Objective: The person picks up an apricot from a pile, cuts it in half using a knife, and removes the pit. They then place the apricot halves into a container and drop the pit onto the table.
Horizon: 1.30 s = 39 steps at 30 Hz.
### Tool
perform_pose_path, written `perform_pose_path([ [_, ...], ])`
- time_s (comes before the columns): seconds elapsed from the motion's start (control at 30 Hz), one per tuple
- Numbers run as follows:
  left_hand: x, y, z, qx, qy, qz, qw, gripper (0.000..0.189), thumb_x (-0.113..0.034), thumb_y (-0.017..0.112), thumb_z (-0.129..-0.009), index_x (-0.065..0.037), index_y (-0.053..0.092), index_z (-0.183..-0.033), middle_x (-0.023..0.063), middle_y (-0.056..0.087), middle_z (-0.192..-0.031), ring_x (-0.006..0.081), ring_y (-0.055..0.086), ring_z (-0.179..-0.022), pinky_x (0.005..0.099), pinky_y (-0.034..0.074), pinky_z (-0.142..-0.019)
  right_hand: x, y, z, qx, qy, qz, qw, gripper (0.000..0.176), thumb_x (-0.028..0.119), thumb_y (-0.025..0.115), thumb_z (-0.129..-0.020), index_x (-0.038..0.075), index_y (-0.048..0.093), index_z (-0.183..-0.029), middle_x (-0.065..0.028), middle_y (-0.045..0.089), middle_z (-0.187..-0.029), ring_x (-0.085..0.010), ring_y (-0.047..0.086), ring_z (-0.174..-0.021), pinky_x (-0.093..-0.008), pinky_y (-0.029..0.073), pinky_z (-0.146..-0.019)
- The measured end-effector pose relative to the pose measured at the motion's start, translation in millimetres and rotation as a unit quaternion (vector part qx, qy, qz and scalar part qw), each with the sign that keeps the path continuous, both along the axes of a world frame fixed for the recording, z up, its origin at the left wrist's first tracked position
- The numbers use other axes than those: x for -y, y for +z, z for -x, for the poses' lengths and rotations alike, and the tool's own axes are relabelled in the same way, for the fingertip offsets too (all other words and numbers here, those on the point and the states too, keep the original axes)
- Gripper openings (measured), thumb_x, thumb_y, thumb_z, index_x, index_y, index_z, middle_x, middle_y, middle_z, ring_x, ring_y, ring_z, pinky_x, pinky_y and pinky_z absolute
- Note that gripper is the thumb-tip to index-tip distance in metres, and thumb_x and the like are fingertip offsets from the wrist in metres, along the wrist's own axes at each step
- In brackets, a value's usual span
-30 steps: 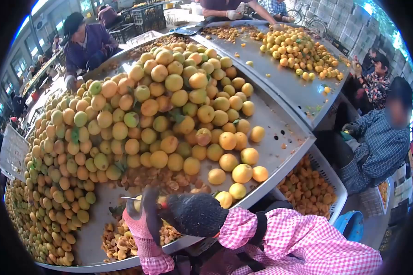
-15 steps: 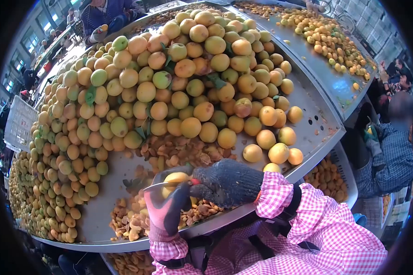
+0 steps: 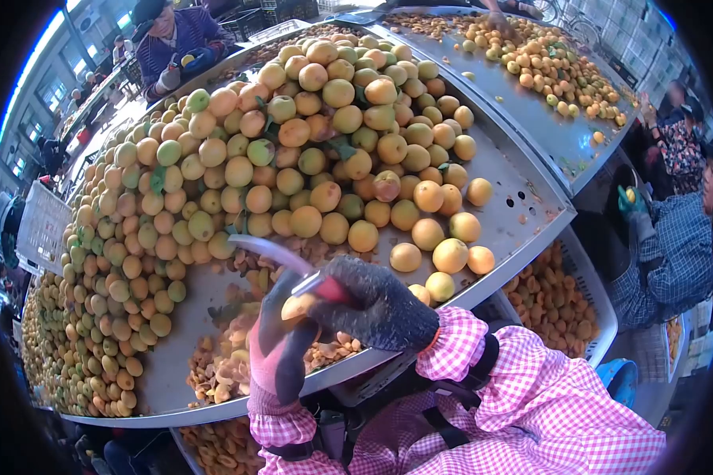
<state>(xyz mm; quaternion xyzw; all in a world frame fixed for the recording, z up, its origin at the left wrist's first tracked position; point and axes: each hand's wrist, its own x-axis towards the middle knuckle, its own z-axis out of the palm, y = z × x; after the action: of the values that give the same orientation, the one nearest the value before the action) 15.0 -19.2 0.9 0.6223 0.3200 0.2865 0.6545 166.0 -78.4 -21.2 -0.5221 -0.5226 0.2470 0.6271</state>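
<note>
My left hand [image 3: 279,355], in a pink and dark glove, is closed around an apricot [image 3: 296,307], only part of which shows between the fingers. My right hand [image 3: 384,307], in a dark knitted glove, grips the red handle of a knife [image 3: 263,248]. Its curved blade points up and left, above the apricot. Both hands are close together over the tray's near edge. Beyond them rises a big heap of whole apricots [image 3: 309,158]. Cut apricot pieces [image 3: 222,364] lie in the tray to the left of and behind my hands.
The metal tray [image 3: 523,178] has a raised rim. Below it stand a white crate [image 3: 606,317] of apricot halves and a blue bucket [image 3: 619,378]. A second tray [image 3: 523,107] holds more apricots. Co-workers sit at right [image 3: 673,245] and far left [image 3: 174,43].
The knife has come off the apricot and swung up, its blade now raised. Both hands have shifted slightly, the right one to the left. The whole view has turned a little.
</note>
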Motion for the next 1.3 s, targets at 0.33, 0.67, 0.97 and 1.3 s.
perform_pose_path([
  [0.33,-10,-35,-7,-0.076,0.068,-0.433,0.896,0.040,-0.009,0.060,-0.080,0.003,0.052,-0.117,0.0131,0.062,-0.094,0.0209,0.063,-0.078,0.0324,0.050,-0.070,-29,-1,5,0.081,-0.090,0.066,0.990,0.024,0.021,0.068,-0.081,0.002,0.053,-0.083,-0.0187,0.060,-0.080,-0.0353,0.061,-0.070,-0.0400,0.047,-0.060],
  [0.67,-19,-46,-6,0.054,0.124,-0.259,0.956,0.054,-0.008,0.055,-0.092,-0.009,0.025,-0.135,0.0263,0.061,-0.106,0.0198,0.063,-0.064,0.0290,0.052,-0.048,20,47,-9,-0.277,0.001,0.090,0.957,0.024,0.011,0.069,-0.084,-0.001,0.061,-0.103,-0.0059,0.060,-0.086,-0.0100,0.058,-0.078,-0.0249,0.048,-0.065],
  [0.97,-4,-23,-11,0.143,0.072,0.005,0.987,0.038,-0.021,0.043,-0.097,-0.012,0.040,-0.134,0.0323,0.054,-0.118,0.0215,0.064,-0.072,0.0296,0.054,-0.053,35,41,-17,-0.075,0.008,0.073,0.994,0.021,0.009,0.074,-0.078,-0.001,0.062,-0.092,-0.0081,0.063,-0.084,-0.0150,0.061,-0.074,-0.0269,0.049,-0.064],
  [1.3,-12,-7,-23,0.062,0.100,0.173,0.978,0.058,-0.046,0.043,-0.094,0.008,0.057,-0.110,0.0184,0.064,-0.076,0.0186,0.057,-0.048,0.0256,0.043,-0.042,45,49,-31,-0.217,-0.056,0.043,0.974,0.014,0.001,0.071,-0.076,-0.002,0.066,-0.089,-0.0101,0.065,-0.085,-0.0172,0.063,-0.075,-0.0306,0.052,-0.065],
])
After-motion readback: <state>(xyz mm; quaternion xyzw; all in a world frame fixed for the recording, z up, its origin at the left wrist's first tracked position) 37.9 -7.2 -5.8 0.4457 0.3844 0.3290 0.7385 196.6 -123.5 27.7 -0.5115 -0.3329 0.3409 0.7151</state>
